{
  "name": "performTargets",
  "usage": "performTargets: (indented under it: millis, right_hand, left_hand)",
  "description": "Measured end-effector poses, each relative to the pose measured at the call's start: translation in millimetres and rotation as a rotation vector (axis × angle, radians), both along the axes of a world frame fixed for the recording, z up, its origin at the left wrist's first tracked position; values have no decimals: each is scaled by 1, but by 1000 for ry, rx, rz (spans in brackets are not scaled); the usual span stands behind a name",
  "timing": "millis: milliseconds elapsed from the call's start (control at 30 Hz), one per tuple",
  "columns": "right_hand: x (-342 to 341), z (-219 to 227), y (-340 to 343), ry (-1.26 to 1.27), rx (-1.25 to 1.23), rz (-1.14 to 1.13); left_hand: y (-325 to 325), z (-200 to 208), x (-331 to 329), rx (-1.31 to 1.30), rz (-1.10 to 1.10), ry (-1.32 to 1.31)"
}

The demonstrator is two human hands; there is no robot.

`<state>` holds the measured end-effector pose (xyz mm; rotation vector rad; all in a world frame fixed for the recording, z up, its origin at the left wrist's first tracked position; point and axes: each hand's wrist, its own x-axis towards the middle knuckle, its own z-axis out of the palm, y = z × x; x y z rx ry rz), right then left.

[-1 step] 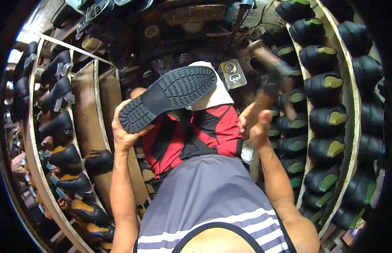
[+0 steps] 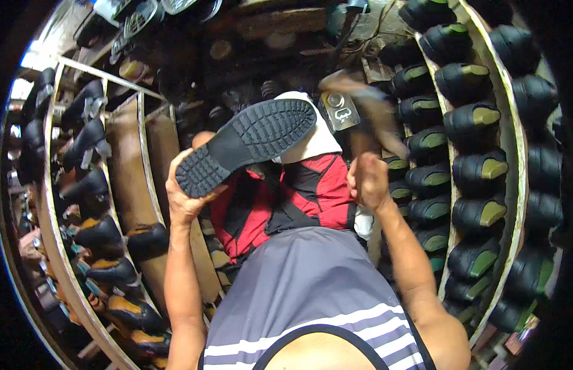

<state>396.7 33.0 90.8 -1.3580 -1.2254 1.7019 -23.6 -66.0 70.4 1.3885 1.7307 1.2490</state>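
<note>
So compared with a moment ago, the hammer (image 2: 376, 108) in my right hand (image 2: 369, 181) has swung left and in toward the shoe, and its head is all motion blur now. The black shoe (image 2: 261, 131) has barely budged: sole up over my lap, toe end on the white pad (image 2: 320, 143), heel cupped in my left hand (image 2: 182, 200) with the fingers wrapped round it. Right hand is a closed fist on the handle. Sole's chunky black rubber, blocky tread at toe and heel, smoother strip between; can't see the upper from here. Hammer blur covers part of the metal tin (image 2: 340, 118) just past the pad. My red and black shorts (image 2: 320, 185) are underneath, with racks of black shoes (image 2: 474, 120) crowding both sides
</note>
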Motion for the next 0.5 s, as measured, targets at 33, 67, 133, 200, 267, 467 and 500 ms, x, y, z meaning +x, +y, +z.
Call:
performTargets:
  millis: [33,67,133,200,267,467,500]
  right_hand:
    - [-6,-1,3,-261,-153,169]
    - [-4,3,5,-188,-278,88]
    - [-9,4,8,-265,-102,28]
    - [-13,2,6,-81,84,-195]
    - [-15,0,6,330,159,-130]
    - [-13,4,10,-316,25,-15]
    - [-12,5,9,-255,128,-32]
  left_hand:
    - [-1,0,2,26,-35,49]
    - [0,2,1,38,-43,1]
    - [-1,2,2,59,-45,78]
    - [-4,-1,3,119,-54,157]
    - [-5,-4,3,54,25,91]
    - [0,-10,3,118,-46,64]
    - [-3,-11,4,136,-66,43]
